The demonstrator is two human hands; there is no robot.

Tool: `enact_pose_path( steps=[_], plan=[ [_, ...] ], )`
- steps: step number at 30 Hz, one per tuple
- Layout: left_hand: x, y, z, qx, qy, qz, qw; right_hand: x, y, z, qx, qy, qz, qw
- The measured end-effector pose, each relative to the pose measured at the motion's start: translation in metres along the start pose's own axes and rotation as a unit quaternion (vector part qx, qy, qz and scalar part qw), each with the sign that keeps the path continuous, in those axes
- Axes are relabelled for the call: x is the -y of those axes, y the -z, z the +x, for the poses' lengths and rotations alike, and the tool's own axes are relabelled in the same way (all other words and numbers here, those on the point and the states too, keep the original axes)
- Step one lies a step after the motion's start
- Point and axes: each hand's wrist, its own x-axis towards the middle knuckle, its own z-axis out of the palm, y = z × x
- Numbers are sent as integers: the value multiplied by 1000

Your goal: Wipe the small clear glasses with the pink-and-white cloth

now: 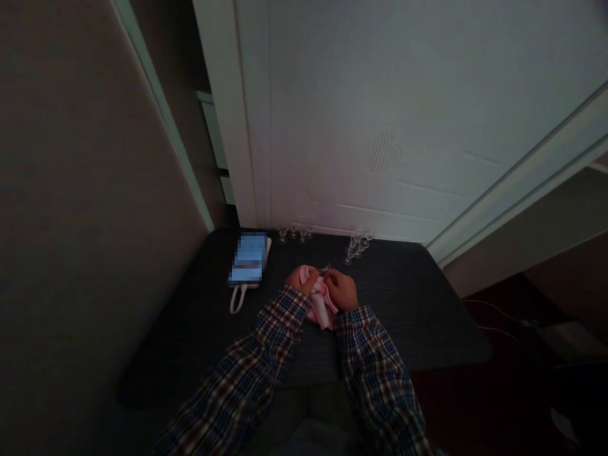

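My left hand [301,278] is closed around a bunched pink and white cloth [323,310], which hangs down between my wrists. Beside it, my right hand [344,290] is closed too, its fingertips pinched against the cloth's upper part. A small shiny clear thing [325,268], which looks like a tiny glass, shows between the two hands; the fingers and cloth hide most of it. Beyond my hands stand small clear stemmed glasses: one group [294,234] at the back edge, another cluster [357,245] farther right.
The dark tabletop [408,316] meets a white panel [323,114] with heart patterns at its back. On the left lies a phone with a lit screen [249,258], with a pale strap loop [236,300] below it. A wall [95,190] borders the left side.
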Motion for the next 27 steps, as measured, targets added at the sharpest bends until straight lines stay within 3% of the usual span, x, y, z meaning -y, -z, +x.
enact_pose_path(
  steps=[14, 27],
  plan=[
    [4, 18, -26, -12, 9, 72, 997, 6, -9, -25, -25, -14, -16, 999],
    [-4, 24, -30, -4, 28, 144, 989, 8, -7, -30, -11, -6, -4, 1000]
  ],
)
